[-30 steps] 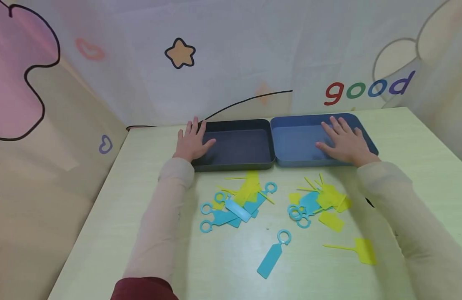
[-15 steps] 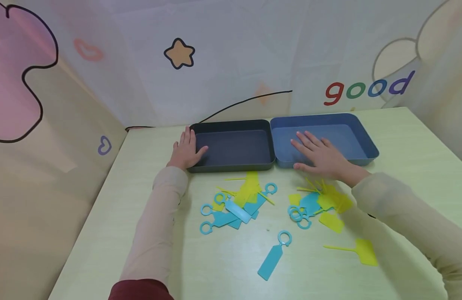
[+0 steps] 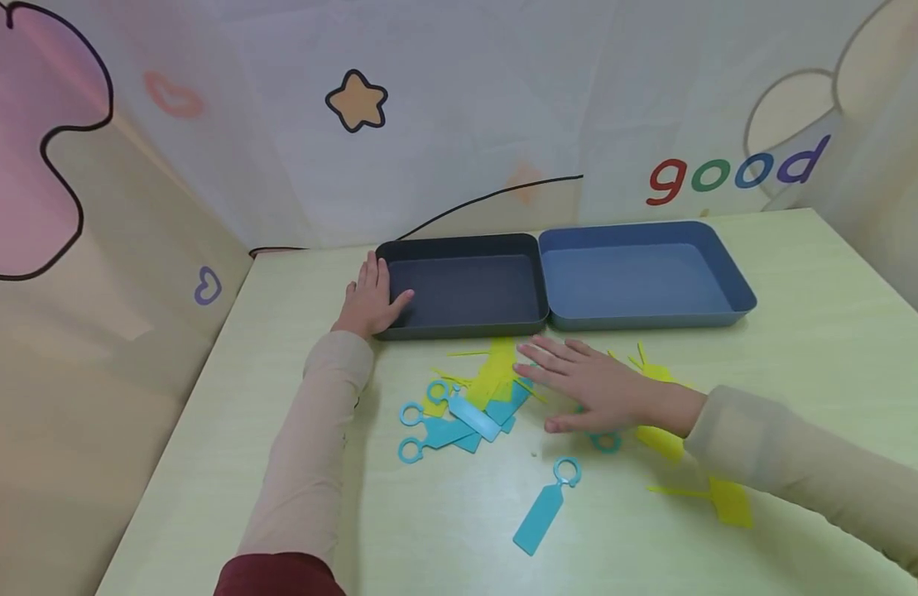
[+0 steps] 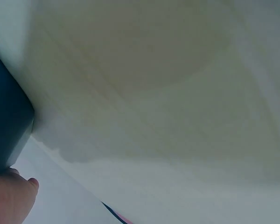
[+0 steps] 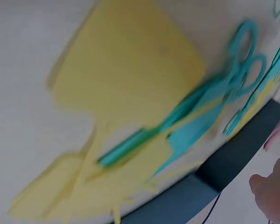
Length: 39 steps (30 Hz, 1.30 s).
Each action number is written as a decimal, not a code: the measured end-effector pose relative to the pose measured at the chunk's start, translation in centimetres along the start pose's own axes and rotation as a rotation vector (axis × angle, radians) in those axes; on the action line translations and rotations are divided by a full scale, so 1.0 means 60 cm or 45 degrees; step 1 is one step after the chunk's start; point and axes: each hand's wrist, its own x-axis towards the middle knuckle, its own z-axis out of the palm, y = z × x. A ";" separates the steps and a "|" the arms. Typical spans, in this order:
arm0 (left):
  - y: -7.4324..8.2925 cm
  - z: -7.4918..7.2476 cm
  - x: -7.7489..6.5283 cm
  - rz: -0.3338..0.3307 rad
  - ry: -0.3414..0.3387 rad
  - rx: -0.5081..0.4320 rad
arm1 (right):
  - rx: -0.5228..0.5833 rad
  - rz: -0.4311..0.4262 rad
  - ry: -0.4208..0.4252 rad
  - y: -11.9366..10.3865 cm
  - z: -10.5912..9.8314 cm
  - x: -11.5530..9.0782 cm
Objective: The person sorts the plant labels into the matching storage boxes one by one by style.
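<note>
My left hand rests on the left wall of the black tray, fingers extended along the rim and thumb over the inside. In the left wrist view only part of that hand shows, against the dark tray. My right hand is spread, palm down, over the table between two heaps of plastic tags, holding nothing. Yellow tags and blue ring-ended tags form the left heap. The right heap, partly hidden by my hand and sleeve, shows yellow tags and blue tags up close.
A blue tray stands against the black one's right side. One blue tag lies alone nearer me, and one yellow tag lies right of it, partly under my sleeve. A printed cloth hangs behind the table.
My right hand has moved from over the blue tray toward me and leftward, above the tags. My left hand shifted slightly left and down along the black tray, then stayed.
</note>
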 end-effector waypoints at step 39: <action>0.001 0.000 0.002 -0.001 -0.029 0.120 | 0.301 0.070 -0.330 -0.062 0.021 -0.020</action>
